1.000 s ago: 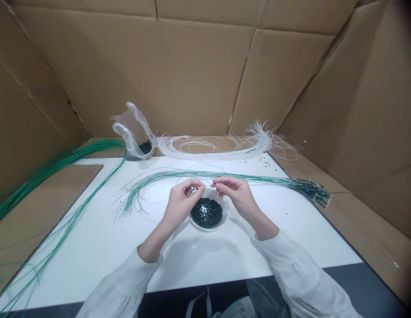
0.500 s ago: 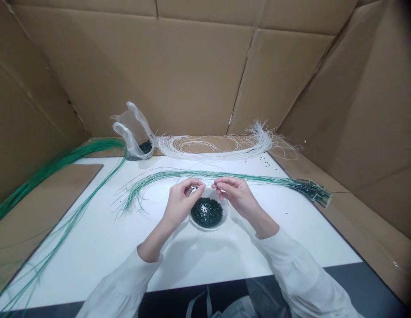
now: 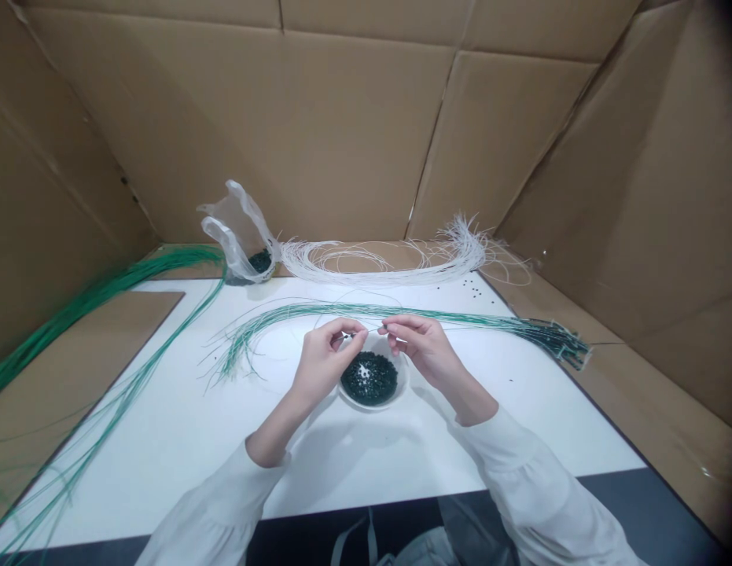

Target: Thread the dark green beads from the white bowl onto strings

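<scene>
Your white sleeves [image 3: 215,499] run out of view at the bottom edge, over a dark strip. Your left hand [image 3: 325,358] has thumb and fingers pinched on a thin strand [image 3: 373,329]; your right hand [image 3: 423,346] grasps it too, pinched beside a tiny dark piece too small to identify. Strand spans the gap between your fingertips, over the far rim of the white bowl [image 3: 404,384]; its ends can't be traced. It looks hair-fine, pale to grey, with dark specks by your left fingertips, likely beads, blurred. Bowl sits just below your hands, dark green beads [image 3: 369,380] inside, far rim partly covered by fingers. Beyond: bundle of green strands [image 3: 307,310], right end dark and tangled. Left: thicker green bundle [image 3: 123,275], cut off by the edge. Farther: white strand coil [image 3: 383,277], clear plastic bag [image 3: 231,240] with dark contents, cardboard wall [image 3: 354,134].
</scene>
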`<move>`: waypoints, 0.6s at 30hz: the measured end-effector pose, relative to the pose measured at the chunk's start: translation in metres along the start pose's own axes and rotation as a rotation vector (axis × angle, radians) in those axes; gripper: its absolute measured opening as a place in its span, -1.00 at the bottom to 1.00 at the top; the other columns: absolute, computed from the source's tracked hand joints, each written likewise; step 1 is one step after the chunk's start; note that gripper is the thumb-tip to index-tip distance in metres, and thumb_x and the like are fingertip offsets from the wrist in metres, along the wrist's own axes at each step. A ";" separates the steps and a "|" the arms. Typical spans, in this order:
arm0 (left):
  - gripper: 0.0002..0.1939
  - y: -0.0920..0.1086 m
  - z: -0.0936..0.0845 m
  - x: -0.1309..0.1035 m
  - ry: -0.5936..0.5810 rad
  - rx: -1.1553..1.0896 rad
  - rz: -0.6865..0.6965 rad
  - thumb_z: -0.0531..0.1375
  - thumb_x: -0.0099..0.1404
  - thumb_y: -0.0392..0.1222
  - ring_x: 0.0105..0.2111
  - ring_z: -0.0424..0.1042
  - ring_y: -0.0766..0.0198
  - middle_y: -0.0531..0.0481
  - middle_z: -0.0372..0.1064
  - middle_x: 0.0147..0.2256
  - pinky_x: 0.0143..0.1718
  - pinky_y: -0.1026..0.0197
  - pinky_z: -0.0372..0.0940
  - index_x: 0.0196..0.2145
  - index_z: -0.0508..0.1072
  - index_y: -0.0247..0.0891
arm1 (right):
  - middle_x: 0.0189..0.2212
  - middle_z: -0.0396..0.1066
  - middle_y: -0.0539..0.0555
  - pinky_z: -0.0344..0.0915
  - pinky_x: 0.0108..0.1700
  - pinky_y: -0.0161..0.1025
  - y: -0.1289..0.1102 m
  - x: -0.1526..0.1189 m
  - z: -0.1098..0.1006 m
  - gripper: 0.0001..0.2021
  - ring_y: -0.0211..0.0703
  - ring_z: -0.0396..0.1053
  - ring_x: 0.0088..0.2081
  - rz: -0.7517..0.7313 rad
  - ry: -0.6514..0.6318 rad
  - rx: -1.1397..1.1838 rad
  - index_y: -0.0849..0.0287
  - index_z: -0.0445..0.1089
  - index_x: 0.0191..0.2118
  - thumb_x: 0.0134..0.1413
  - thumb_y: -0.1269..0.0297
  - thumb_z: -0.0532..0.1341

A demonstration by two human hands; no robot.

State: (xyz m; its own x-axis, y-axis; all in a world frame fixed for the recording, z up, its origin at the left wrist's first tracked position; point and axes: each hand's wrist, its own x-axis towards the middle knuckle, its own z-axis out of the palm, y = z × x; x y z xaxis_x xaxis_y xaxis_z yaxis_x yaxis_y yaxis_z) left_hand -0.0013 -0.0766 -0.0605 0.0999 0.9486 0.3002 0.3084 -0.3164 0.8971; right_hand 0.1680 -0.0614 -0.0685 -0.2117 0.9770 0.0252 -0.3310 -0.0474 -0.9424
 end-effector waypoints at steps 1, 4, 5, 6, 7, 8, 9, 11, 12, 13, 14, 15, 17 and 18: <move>-0.85 0.000 0.000 0.000 -0.001 0.002 -0.002 0.15 0.12 -0.16 -0.55 0.21 0.41 0.01 0.40 -0.45 -0.51 0.35 0.10 -0.43 0.44 -0.30 | -0.50 0.46 0.06 0.23 -0.55 -0.43 0.000 0.000 0.000 -0.86 -0.37 0.27 -0.58 -0.001 0.000 0.000 0.17 0.50 -0.42 -0.26 0.33 0.34; -0.86 0.000 0.000 0.000 0.002 0.010 -0.005 0.15 0.12 -0.17 -0.56 0.20 0.42 0.03 0.40 -0.45 -0.51 0.36 0.10 -0.43 0.44 -0.30 | -0.49 0.47 0.06 0.24 -0.55 -0.42 0.001 0.000 -0.001 -0.86 -0.37 0.28 -0.58 -0.009 0.001 -0.010 0.16 0.50 -0.42 -0.26 0.33 0.34; -0.85 0.000 0.000 0.000 0.004 0.013 -0.004 0.14 0.13 -0.17 -0.56 0.19 0.42 0.03 0.40 -0.45 -0.52 0.35 0.10 -0.42 0.44 -0.29 | -0.48 0.47 0.06 0.24 -0.55 -0.42 0.002 0.001 -0.002 -0.85 -0.37 0.29 -0.57 -0.013 0.001 -0.021 0.16 0.50 -0.41 -0.25 0.33 0.34; -0.85 0.000 0.000 0.000 0.008 0.016 -0.002 0.14 0.13 -0.17 -0.56 0.19 0.42 0.02 0.40 -0.45 -0.52 0.35 0.09 -0.42 0.44 -0.29 | -0.48 0.47 0.06 0.25 -0.54 -0.41 0.003 0.001 -0.002 -0.85 -0.36 0.29 -0.57 -0.020 0.001 -0.037 0.16 0.50 -0.41 -0.24 0.32 0.33; -0.85 0.000 0.000 0.000 0.010 0.021 0.001 0.14 0.13 -0.17 -0.56 0.19 0.41 0.02 0.40 -0.45 -0.52 0.35 0.09 -0.42 0.44 -0.29 | -0.47 0.47 0.06 0.25 -0.54 -0.40 0.003 0.001 -0.002 -0.85 -0.36 0.29 -0.57 -0.033 0.003 -0.062 0.16 0.49 -0.40 -0.22 0.32 0.33; -0.85 0.000 0.000 -0.001 0.012 0.027 0.005 0.14 0.13 -0.17 -0.55 0.20 0.41 0.02 0.41 -0.44 -0.52 0.35 0.09 -0.42 0.44 -0.29 | -0.48 0.47 0.06 0.26 -0.53 -0.40 0.004 0.001 -0.003 -0.86 -0.35 0.30 -0.57 -0.054 0.007 -0.097 0.16 0.49 -0.39 -0.20 0.31 0.32; -0.86 0.001 0.000 -0.001 0.014 0.034 0.013 0.13 0.14 -0.18 -0.54 0.22 0.40 0.02 0.41 -0.44 -0.51 0.34 0.09 -0.42 0.44 -0.29 | -0.48 0.47 0.06 0.26 -0.53 -0.39 0.004 0.001 -0.003 -0.86 -0.34 0.30 -0.57 -0.084 0.013 -0.143 0.16 0.49 -0.38 -0.19 0.30 0.31; -0.86 0.001 0.000 -0.001 0.019 0.052 0.032 0.13 0.14 -0.19 -0.50 0.25 0.38 0.02 0.42 -0.42 -0.49 0.34 0.10 -0.41 0.44 -0.28 | -0.48 0.47 0.06 0.27 -0.50 -0.37 0.004 0.000 -0.002 -0.87 -0.32 0.32 -0.56 -0.164 0.034 -0.253 0.18 0.48 -0.38 -0.15 0.29 0.29; -0.87 0.001 0.000 -0.001 0.021 0.061 0.040 0.12 0.14 -0.19 -0.49 0.27 0.38 0.02 0.42 -0.42 -0.48 0.34 0.11 -0.41 0.44 -0.27 | -0.47 0.47 0.06 0.28 -0.50 -0.36 0.003 -0.001 -0.001 -0.87 -0.30 0.33 -0.54 -0.207 0.049 -0.310 0.18 0.48 -0.38 -0.14 0.29 0.28; -0.87 0.001 0.000 -0.001 0.023 0.069 0.047 0.12 0.15 -0.20 -0.47 0.28 0.37 0.02 0.42 -0.42 -0.47 0.34 0.12 -0.41 0.44 -0.27 | -0.45 0.47 0.06 0.29 -0.48 -0.35 0.003 -0.002 -0.001 -0.86 -0.28 0.35 -0.52 -0.245 0.065 -0.366 0.19 0.47 -0.36 -0.13 0.29 0.28; -0.87 0.001 0.001 -0.001 0.025 0.076 0.052 0.12 0.15 -0.21 -0.47 0.29 0.37 0.02 0.42 -0.41 -0.46 0.33 0.13 -0.41 0.44 -0.27 | -0.43 0.47 0.06 0.30 -0.47 -0.34 0.003 -0.003 0.000 -0.84 -0.25 0.37 -0.49 -0.279 0.080 -0.420 0.18 0.47 -0.33 -0.12 0.29 0.27; -0.88 0.002 0.001 -0.001 0.025 0.084 0.056 0.12 0.15 -0.21 -0.46 0.29 0.37 0.02 0.42 -0.41 -0.46 0.34 0.13 -0.41 0.44 -0.27 | -0.41 0.46 0.06 0.31 -0.45 -0.32 0.002 -0.004 0.001 -0.81 -0.23 0.38 -0.46 -0.309 0.094 -0.471 0.18 0.45 -0.29 -0.10 0.29 0.26; -0.89 0.002 0.001 -0.001 0.027 0.096 0.067 0.12 0.14 -0.23 -0.46 0.30 0.37 0.03 0.42 -0.41 -0.45 0.34 0.14 -0.41 0.43 -0.27 | -0.40 0.46 0.06 0.34 -0.39 -0.30 0.002 -0.006 0.002 -0.77 -0.19 0.41 -0.39 -0.370 0.109 -0.568 0.17 0.41 -0.21 -0.07 0.30 0.23; -0.89 0.002 0.001 -0.002 0.028 0.104 0.075 0.12 0.14 -0.23 -0.46 0.30 0.37 0.03 0.42 -0.41 -0.45 0.34 0.14 -0.41 0.43 -0.26 | -0.39 0.46 0.05 0.34 -0.36 -0.29 0.002 -0.007 0.002 -0.76 -0.18 0.41 -0.37 -0.404 0.109 -0.610 0.16 0.39 -0.18 -0.05 0.31 0.22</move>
State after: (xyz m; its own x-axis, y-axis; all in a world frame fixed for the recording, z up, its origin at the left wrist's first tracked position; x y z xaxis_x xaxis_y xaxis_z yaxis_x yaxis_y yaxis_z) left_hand 0.0001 -0.0787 -0.0595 0.1003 0.9213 0.3757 0.3978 -0.3832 0.8336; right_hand 0.1670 -0.0689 -0.0697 -0.0781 0.9104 0.4062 0.2130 0.4133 -0.8853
